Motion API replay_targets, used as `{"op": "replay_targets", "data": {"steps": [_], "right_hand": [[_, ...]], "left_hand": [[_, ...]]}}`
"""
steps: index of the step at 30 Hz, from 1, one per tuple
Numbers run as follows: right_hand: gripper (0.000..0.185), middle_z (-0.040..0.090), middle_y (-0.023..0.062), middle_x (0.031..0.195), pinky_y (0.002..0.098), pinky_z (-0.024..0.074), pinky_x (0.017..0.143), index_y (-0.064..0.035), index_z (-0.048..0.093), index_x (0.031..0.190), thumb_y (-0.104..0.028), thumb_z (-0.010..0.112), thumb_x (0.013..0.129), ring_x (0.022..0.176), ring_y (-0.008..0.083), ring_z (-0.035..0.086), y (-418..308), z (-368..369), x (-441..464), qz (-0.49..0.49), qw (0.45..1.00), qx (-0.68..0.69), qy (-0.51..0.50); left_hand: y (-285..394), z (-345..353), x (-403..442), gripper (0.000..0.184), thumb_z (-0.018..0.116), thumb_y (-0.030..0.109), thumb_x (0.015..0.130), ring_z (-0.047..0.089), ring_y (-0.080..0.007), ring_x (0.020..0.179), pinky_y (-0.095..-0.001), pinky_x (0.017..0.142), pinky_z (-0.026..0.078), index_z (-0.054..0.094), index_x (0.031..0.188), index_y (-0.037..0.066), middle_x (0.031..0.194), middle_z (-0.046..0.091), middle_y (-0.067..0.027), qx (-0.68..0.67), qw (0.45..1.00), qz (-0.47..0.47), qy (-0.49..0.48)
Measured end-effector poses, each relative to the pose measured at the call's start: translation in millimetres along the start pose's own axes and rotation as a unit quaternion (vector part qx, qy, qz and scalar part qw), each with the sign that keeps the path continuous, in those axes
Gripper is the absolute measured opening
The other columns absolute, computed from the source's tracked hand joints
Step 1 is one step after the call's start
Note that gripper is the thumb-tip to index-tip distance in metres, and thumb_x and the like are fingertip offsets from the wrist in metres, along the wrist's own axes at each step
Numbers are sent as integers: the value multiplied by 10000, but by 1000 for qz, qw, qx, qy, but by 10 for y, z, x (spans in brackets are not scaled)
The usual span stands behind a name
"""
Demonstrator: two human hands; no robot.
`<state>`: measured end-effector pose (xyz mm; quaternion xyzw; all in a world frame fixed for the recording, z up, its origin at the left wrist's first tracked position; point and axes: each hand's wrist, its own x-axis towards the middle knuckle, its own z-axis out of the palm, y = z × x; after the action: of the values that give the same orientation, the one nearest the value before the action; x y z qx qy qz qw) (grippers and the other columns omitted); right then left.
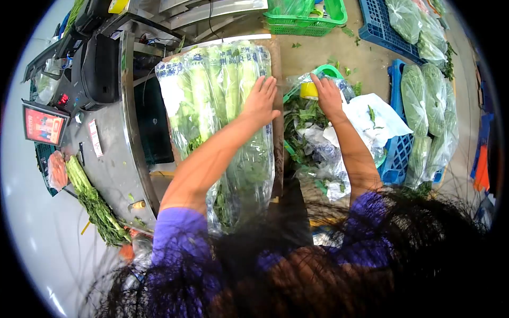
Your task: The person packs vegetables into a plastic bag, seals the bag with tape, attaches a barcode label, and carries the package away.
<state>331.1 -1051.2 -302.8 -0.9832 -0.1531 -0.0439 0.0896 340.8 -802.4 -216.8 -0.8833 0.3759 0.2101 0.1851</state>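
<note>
My left hand (261, 99) rests flat with its fingers spread on the upper right part of a clear printed bag (230, 69) of long pale green stalks. Leafy ends show toward the bag's lower part. My right hand (327, 95) is over a green basket (330, 70) of leaf scraps and crumpled plastic. Beside its fingers is a yellow tape roll (309, 90); whether the fingers grip it is unclear. A white sheet (377, 119) lies to the right of my right forearm.
Bagged green vegetables (415, 98) lie on a blue crate (395, 153) at the right. Another green basket (305, 25) stands at the top. On the left metal table (114, 177) are a leafy bunch (93, 199), a label (95, 138) and a black device (98, 71).
</note>
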Motion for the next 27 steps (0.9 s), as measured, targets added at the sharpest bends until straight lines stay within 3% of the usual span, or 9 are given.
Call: {"op": "replay_targets", "data": {"steps": [5, 9, 11, 14, 16, 19, 21, 24, 27], "right_hand": [[662, 506, 73, 1018, 426, 420, 853, -176, 408, 1313, -23, 595, 696, 958, 246, 503, -408, 224, -82, 73, 993, -3, -89], [690, 432, 109, 1284, 532, 321, 984, -136, 374, 1341, -13, 589, 697, 1210, 259, 408, -745, 177, -206, 128, 981, 104, -107], [617, 356, 123, 1397, 486, 270, 1045, -85, 372, 1346, -41, 543, 755, 1302, 278, 326, -870, 207, -191, 85, 980, 140, -116], [540, 348, 139, 1411, 388, 249, 1071, -70, 355, 1360, -111, 491, 838, 1312, 293, 310, -1103, 773, -130, 102, 881, 444, -125], [481, 331, 157, 1421, 326, 258, 1065, -48, 351, 1359, -176, 424, 901, 1315, 300, 307, -1459, 501, -62, 188, 845, 493, -91], [462, 396, 175, 1372, 348, 285, 1043, -30, 388, 1336, -252, 387, 930, 1264, 317, 376, -1448, 340, 5, 184, 854, 474, -114], [484, 455, 197, 1313, 366, 307, 1019, -16, 399, 1326, -300, 384, 934, 1217, 335, 421, -1347, 591, 86, 191, 867, 449, -104], [530, 495, 238, 1256, 392, 322, 992, 20, 409, 1307, -357, 372, 936, 1172, 375, 452, -1496, 520, 208, 218, 879, 412, -101], [556, 439, 263, 1301, 398, 304, 1012, 48, 400, 1301, -373, 350, 941, 1211, 401, 404, -1581, 568, 223, 224, 873, 423, -94]], "left_hand": [[290, -38, 329, 676, 356, 506, 891, 104, -294, 1385, -509, 1106, 18, 316, 1395, 58, 1483, 204, -136, 118, 980, -16, -159], [523, -123, 199, 559, 414, 382, 887, 130, -376, 1368, -540, 1096, 33, 427, 1335, 49, 1471, 206, -188, 178, 973, -39, -144], [635, 16, 130, 541, 417, 364, 883, 179, -383, 1352, -536, 1098, 55, 453, 1313, 37, 1440, 268, -205, 96, 988, -47, -109], [592, -158, -492, 455, 463, 305, 863, 294, -362, 1311, -523, 1096, 117, 536, 1226, 40, 1355, 417, -184, -111, 993, -37, -21], [416, -95, -1189, 384, 529, 259, 834, 363, -322, 1275, -521, 1077, 184, 571, 1160, 60, 1295, 484, -138, -341, 918, -91, 182], [-129, -46, -2432, 323, 604, 88, 740, 495, -327, 1115, -470, 994, 319, 599, 1063, 81, 1172, 559, -125, -375, 834, -323, 245], [-371, 930, -3196, 295, 586, 49, 718, 536, -308, 985, -414, 889, 382, 618, 1010, 74, 1062, 596, -131, -273, 765, -449, 372], [-507, 1573, -4218, 284, 634, 206, 745, 522, -337, 1014, -420, 878, 397, 607, 954, 14, 981, 594, -189, -144, 627, -725, 245], [-559, 2150, -4748, 525, 643, 449, 768, 574, -313, 856, -401, 786, 442, 584, 962, -35, 924, 605, -202, -314, 450, -821, 158]]}}
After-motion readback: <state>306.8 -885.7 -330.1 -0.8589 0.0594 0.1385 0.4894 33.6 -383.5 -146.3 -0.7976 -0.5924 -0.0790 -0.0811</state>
